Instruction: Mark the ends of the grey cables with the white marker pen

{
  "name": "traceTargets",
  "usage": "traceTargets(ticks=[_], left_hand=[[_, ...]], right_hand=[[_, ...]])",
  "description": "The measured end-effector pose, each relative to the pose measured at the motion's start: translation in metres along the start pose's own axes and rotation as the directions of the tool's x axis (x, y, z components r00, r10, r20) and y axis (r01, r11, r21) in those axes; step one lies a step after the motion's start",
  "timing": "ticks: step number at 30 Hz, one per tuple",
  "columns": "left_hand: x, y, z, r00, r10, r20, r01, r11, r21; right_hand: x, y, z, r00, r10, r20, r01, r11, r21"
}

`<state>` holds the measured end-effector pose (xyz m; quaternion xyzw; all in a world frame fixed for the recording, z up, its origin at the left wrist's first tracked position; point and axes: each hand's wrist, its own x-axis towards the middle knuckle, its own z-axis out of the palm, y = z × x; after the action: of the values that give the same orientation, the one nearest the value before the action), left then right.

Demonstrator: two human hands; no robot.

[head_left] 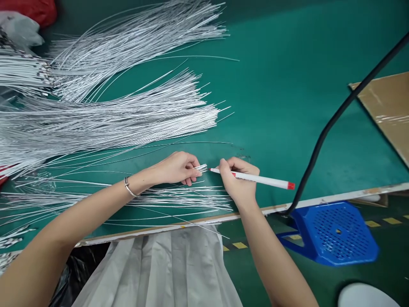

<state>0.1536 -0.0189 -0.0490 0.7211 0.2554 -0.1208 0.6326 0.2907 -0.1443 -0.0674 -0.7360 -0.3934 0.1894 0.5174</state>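
Observation:
My left hand is closed around a small bunch of thin white wires, whose ends stick out past the fingertips to the right. A white marker pen with a red end is gripped in my right hand. Its red tip points left, very close to the wire ends; whether it touches them I cannot tell. Below both hands, loose wires lie along the table's front edge. Just beyond my left hand spreads a thick bundle of white wires.
Another wire bundle lies farther back on the green table. A black cable crosses the right side, near brown cardboard. Below the table edge stands a blue stool. Clear plastic sits at the far left.

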Motion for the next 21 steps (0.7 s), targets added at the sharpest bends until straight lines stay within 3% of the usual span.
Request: traceTargets(ticks=[21], left_hand=[[-0.0009, 0.0036, -0.0003, 0.999, 0.037, 0.008, -0.037, 0.998, 0.043]], right_hand=[[0.0005, 0.0025, 0.0019, 0.998, -0.035, 0.053, 0.036, 0.999, -0.022]])
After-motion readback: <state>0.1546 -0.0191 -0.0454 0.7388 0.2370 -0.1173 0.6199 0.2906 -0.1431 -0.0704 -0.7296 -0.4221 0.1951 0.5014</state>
